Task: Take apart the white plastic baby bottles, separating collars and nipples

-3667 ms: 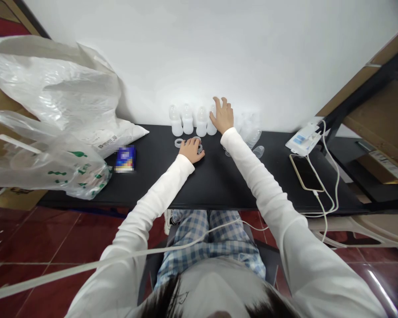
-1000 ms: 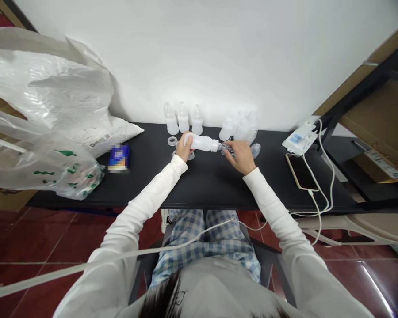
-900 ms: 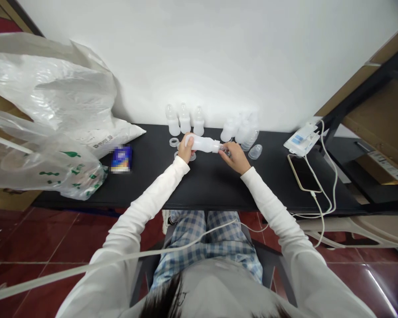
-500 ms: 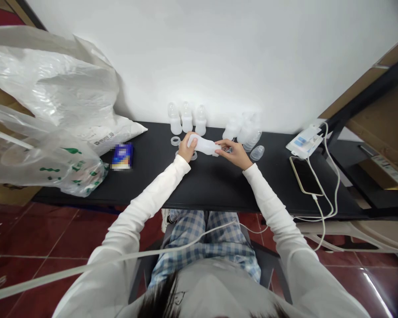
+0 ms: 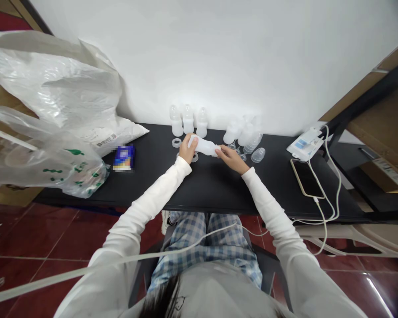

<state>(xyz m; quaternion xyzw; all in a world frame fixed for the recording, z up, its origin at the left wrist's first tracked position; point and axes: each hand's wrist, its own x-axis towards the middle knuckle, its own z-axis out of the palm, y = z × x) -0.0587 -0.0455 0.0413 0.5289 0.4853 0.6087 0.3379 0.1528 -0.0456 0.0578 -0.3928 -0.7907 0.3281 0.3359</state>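
A white baby bottle [image 5: 204, 146] lies almost level above the black table, its neck pointing right. My left hand [image 5: 186, 151] is wrapped round its base end. At the neck end, the fingers of my right hand [image 5: 232, 157] are closed on the rim; whether a collar ring is there is too small to tell. White collar rings [image 5: 177, 142] lie around my left hand, one partly hidden beneath it. Beyond my right hand are several clear teats [image 5: 243, 157], a clear dome cap [image 5: 258, 154], stacked caps [image 5: 253, 142] and more white bottles [image 5: 231, 133].
Three capped bottles [image 5: 188, 119] stand upright by the wall. To the left are a blue box [image 5: 124, 157], a large white plastic bag [image 5: 69, 84] and a clear bag [image 5: 76, 170]. On the right, a phone [image 5: 307, 177] with a charging cable lies beside white packets [image 5: 305, 142].
My right hand's fingers have drawn in closer together around the bottle's neck, and the teats behind show more. My left hand keeps its hold on the bottle. The view has shifted slightly.
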